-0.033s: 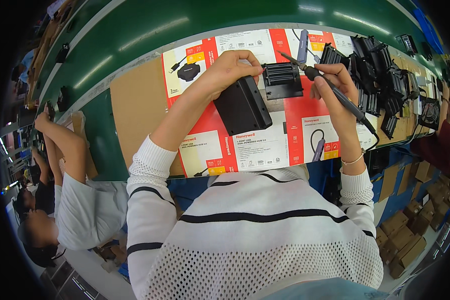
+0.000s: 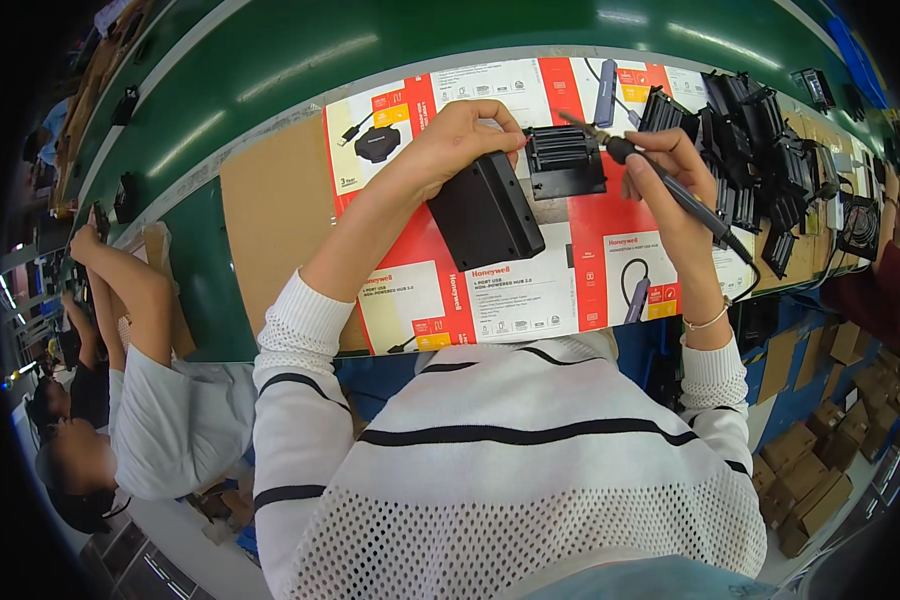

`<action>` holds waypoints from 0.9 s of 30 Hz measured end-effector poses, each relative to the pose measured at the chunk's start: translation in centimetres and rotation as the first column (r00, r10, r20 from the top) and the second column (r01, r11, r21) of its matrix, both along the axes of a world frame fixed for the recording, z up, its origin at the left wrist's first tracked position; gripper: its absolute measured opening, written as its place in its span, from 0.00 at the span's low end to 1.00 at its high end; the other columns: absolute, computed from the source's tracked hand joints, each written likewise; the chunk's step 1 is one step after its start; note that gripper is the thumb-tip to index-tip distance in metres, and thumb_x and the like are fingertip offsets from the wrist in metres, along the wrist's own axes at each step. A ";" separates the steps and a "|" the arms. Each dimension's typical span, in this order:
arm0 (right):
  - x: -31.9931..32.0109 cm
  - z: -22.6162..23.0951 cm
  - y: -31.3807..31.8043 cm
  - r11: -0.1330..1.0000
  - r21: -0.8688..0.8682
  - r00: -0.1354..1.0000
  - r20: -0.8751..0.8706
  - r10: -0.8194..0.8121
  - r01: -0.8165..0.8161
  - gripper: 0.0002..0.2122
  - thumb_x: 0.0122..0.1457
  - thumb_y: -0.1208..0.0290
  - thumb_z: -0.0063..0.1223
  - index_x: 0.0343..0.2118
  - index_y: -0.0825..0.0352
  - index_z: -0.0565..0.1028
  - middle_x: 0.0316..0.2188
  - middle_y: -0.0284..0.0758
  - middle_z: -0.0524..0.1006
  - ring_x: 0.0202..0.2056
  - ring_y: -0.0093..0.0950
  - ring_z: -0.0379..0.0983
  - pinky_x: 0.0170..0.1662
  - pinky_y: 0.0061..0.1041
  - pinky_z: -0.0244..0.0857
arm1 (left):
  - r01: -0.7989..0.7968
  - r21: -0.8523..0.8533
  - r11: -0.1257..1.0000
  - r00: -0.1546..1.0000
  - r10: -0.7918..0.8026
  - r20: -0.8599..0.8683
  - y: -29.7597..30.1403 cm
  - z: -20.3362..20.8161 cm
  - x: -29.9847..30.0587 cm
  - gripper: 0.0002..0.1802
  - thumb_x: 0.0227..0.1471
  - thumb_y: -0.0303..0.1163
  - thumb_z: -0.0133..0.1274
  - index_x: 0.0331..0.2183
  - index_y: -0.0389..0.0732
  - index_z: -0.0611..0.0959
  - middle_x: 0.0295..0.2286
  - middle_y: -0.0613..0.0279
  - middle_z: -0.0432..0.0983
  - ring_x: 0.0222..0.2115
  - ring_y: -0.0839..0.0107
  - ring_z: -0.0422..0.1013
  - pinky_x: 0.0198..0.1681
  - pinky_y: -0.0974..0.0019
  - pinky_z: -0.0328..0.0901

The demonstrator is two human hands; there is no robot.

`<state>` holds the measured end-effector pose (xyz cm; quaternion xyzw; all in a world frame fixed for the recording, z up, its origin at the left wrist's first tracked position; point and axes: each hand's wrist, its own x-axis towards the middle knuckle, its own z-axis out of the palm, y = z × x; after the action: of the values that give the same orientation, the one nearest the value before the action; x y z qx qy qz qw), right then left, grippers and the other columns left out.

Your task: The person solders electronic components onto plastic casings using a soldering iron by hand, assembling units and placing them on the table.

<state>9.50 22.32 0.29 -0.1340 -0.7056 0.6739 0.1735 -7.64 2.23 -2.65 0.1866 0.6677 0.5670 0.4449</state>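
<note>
My right hand [image 2: 675, 178] is closed round the dark handle of a soldering iron [image 2: 685, 197]. The iron's metal tip points up and left, over the far edge of a black finned part [image 2: 564, 155]. My left hand [image 2: 462, 140] has its fingers curled in a pinch, the fingertips at the left edge of that part. Whatever they pinch is too small to make out. Close below this hand, a black rectangular box [image 2: 485, 212] sits tilted, its upper end partly covered by the hand.
Flattened printed cartons [image 2: 515, 300] cover the work surface, beside plain brown cardboard [image 2: 270, 200]. A heap of black finned parts [image 2: 760, 150] lies at the right. Behind runs a green conveyor belt [image 2: 300, 75]. A co-worker [image 2: 175, 420] sits at the left; another person's arm shows far right.
The soldering iron's tip has dipped slightly and shifted a little to the right, nearer the finned part. My left hand and the box have stayed where they were.
</note>
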 end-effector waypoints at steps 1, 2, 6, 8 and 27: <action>0.0 -0.1 0.1 1.000 0.011 1.000 0.012 0.020 -0.020 0.07 0.57 0.78 0.57 0.39 0.70 0.78 0.24 0.31 0.79 0.21 0.15 0.68 0.28 0.11 0.60 | -0.002 -0.004 1.000 1.000 0.002 0.010 0.0 0.0 -0.1 0.11 0.50 0.37 0.62 0.31 0.41 0.80 0.20 0.63 0.78 0.20 0.78 0.71 0.28 0.76 0.66; 0.0 -0.2 0.1 0.999 0.021 0.999 0.023 0.040 -0.040 0.06 0.57 0.78 0.56 0.38 0.70 0.78 0.23 0.31 0.78 0.21 0.14 0.68 0.28 0.11 0.59 | -0.003 -0.007 1.000 1.000 0.003 0.020 0.1 0.0 -0.1 0.11 0.49 0.36 0.62 0.31 0.41 0.80 0.20 0.63 0.78 0.20 0.78 0.71 0.28 0.77 0.66; 0.0 -0.3 0.1 0.995 0.054 0.995 0.057 0.083 -0.086 0.06 0.57 0.78 0.55 0.37 0.70 0.78 0.21 0.30 0.78 0.20 0.13 0.66 0.27 0.10 0.56 | -0.011 -0.021 1.000 0.999 0.012 0.042 0.2 -0.1 -0.2 0.11 0.49 0.35 0.63 0.31 0.40 0.80 0.20 0.63 0.78 0.20 0.78 0.72 0.26 0.78 0.66; -0.2 -0.1 -0.1 0.992 0.078 0.993 0.077 0.089 -0.095 0.05 0.57 0.78 0.55 0.36 0.70 0.78 0.20 0.30 0.77 0.20 0.13 0.65 0.26 0.10 0.53 | -0.019 -0.035 0.999 0.999 0.020 0.045 0.4 -0.2 -0.3 0.10 0.48 0.35 0.63 0.31 0.40 0.80 0.21 0.62 0.78 0.20 0.78 0.72 0.25 0.79 0.65; -1.6 0.4 -0.5 0.981 0.169 0.990 0.117 0.073 -0.092 0.03 0.57 0.75 0.57 0.33 0.69 0.78 0.18 0.27 0.77 0.18 0.12 0.61 0.26 0.10 0.50 | -0.035 -0.066 0.997 0.998 0.038 0.044 0.6 -0.7 -0.5 0.10 0.48 0.32 0.63 0.32 0.38 0.81 0.21 0.61 0.79 0.19 0.78 0.73 0.24 0.80 0.66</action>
<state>7.93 21.81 0.74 -0.1261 -0.7752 0.6079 0.1170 -8.18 2.80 -3.37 0.1469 0.6788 0.5571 0.4553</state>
